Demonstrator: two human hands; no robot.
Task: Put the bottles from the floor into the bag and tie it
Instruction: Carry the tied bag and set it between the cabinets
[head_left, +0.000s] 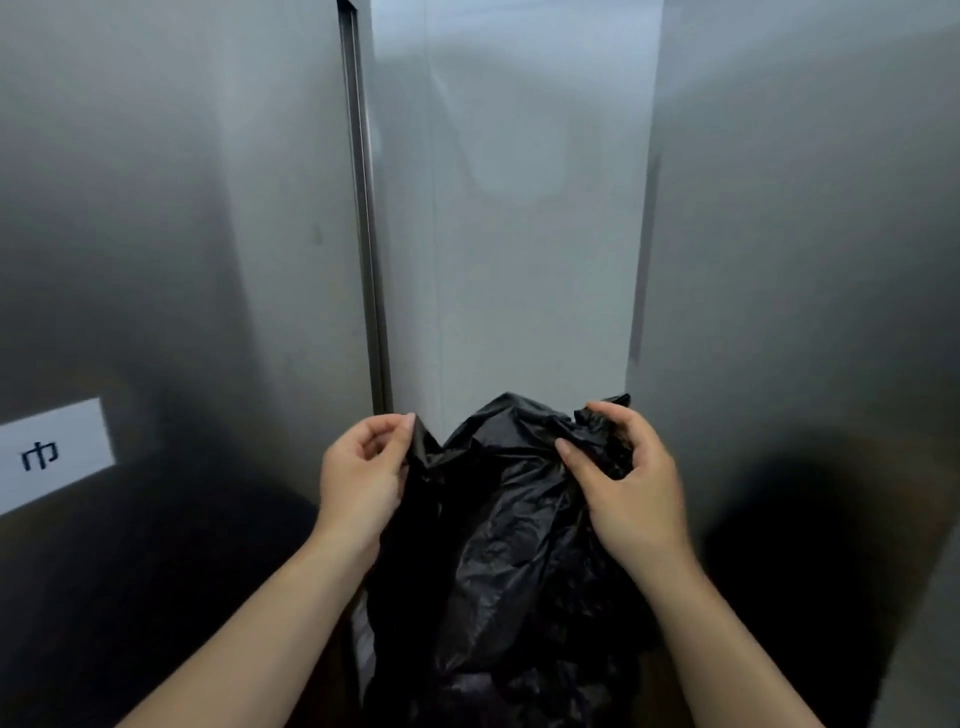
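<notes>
**Gripping the black bag (509, 545) by its top edge with both hands**

Both hands hold the bag's mouth up in front of the grey metal wall panels (519, 208). The left hand (358, 467) pinches the left corner of the rim between thumb and fingertips. The right hand (623, 483) has its fingers curled round a bunched handful of plastic at the right corner. The bag drops crumpled between the forearms, and its lower part runs out of view. The plastic is opaque and dark, so its contents cannot be told. A white sign (52, 457) bearing a dark character sits on the left panel.
</notes>
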